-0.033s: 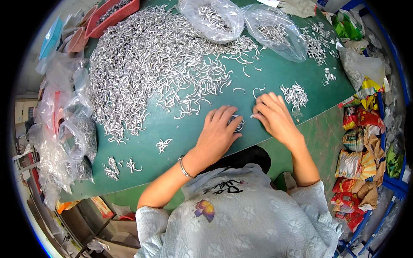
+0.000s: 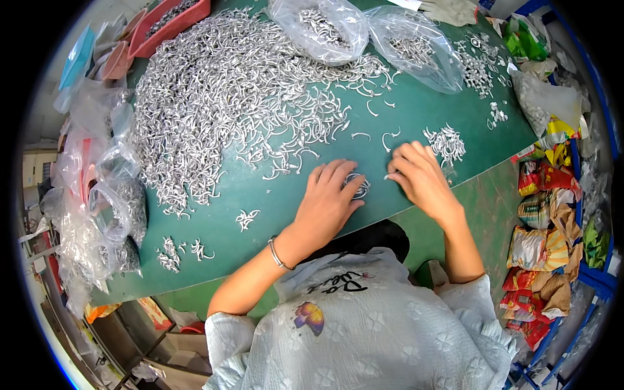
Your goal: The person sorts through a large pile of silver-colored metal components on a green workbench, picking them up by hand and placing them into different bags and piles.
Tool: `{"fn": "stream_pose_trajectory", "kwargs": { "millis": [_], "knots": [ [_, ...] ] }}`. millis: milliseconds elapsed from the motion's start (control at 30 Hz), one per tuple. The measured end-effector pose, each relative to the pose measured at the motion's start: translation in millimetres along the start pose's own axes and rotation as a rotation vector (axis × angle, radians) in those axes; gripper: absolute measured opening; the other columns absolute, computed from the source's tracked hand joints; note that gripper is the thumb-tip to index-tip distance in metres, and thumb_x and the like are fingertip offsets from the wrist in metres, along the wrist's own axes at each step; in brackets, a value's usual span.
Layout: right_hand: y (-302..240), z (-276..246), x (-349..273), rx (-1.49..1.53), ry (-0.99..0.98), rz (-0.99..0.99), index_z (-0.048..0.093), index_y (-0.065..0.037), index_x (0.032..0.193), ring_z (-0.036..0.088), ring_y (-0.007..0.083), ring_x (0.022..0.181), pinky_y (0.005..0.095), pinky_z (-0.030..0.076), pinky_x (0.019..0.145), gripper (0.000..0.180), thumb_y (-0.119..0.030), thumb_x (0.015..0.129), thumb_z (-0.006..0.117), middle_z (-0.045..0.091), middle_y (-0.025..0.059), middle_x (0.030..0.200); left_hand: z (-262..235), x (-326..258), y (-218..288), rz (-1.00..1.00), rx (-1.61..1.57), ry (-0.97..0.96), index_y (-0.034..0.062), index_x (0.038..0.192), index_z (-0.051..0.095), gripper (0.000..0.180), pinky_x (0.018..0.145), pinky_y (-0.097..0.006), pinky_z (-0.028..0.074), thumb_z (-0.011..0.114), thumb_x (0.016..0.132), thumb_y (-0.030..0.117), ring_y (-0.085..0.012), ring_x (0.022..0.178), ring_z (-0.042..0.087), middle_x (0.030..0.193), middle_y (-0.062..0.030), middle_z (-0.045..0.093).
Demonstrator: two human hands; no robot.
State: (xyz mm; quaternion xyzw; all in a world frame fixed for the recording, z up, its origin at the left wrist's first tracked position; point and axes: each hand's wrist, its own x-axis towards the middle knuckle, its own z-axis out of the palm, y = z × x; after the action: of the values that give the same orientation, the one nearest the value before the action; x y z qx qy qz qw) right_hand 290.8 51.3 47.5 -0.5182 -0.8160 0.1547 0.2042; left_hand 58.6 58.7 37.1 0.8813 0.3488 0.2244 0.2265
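On the green tabletop (image 2: 273,208), my left hand (image 2: 328,198) lies with its fingers stretched out and thumb apart. Its fingertips partly cover a small heap of curved silvery metal pieces (image 2: 359,187) beside them. To the right, my right hand (image 2: 422,179) hovers low with curled fingers and thumb drawn together; whatever they pinch, if anything, is too small to make out. Loose curved metal pieces (image 2: 390,139) lie just beyond its fingers. Close to its far right side is another small pile of silvery pieces (image 2: 445,144).
A wide mound of curved metal pieces (image 2: 214,91) covers the far left. Clear plastic bags (image 2: 448,62) of parts stand at the back, near a red tray (image 2: 172,26). Small clusters (image 2: 246,220) sit front left. Packets on a blue rack (image 2: 536,247) line the right.
My right hand has shifted slightly right, away from the left hand and the small heap. The left hand stays practically in place.
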Motion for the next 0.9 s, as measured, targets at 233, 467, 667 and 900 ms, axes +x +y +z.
{"fn": "stream_pose_trajectory", "kwargs": {
  "millis": [233,467,667,900],
  "knots": [
    [19,-19,-10,-0.384,0.165,0.347,0.061,-0.004,0.087,0.052,0.0298,0.093,0.0407,0.04,0.078,0.015,-0.007,0.077,0.071,0.056,0.0101,0.092,4,-1,3,0.009,0.004,0.019,0.0025,0.117,0.058,0.043,0.103,-0.048,0.037,0.073,0.078,0.009,-0.0362,0.122,0.047,0.128,-0.0157,0.051],
    [20,13,54,-0.16,0.291,0.104,0.064,-0.002,0.099,0.052,0.0309,0.096,0.042,0.042,0.082,0.022,-0.012,0.08,0.07,0.057,0.0123,0.1,5,0,9,0.007,-0.014,-0.006,0.0018,0.117,0.057,0.043,0.104,-0.049,0.037,0.072,0.078,0.008,-0.037,0.122,0.047,0.128,-0.016,0.051],
    [23,32,82,-0.285,0.182,0.081,0.063,-0.001,0.083,0.053,0.0296,0.094,0.0413,0.041,0.08,0.012,-0.01,0.078,0.069,0.058,0.0118,0.092,4,-3,10,0.003,-0.021,0.015,0.0008,0.115,0.057,0.041,0.103,-0.048,0.038,0.072,0.077,0.005,-0.0372,0.12,0.048,0.127,-0.0167,0.051],
    [-2,9,43,-0.077,0.035,-0.038,0.061,-0.003,0.08,0.051,0.0278,0.093,0.039,0.04,0.079,0.011,-0.006,0.075,0.071,0.054,0.0094,0.09,5,-5,6,-0.021,-0.039,0.061,0.0008,0.116,0.057,0.042,0.102,-0.048,0.039,0.071,0.077,0.005,-0.0371,0.118,0.049,0.125,-0.0167,0.052]
  ]
}}
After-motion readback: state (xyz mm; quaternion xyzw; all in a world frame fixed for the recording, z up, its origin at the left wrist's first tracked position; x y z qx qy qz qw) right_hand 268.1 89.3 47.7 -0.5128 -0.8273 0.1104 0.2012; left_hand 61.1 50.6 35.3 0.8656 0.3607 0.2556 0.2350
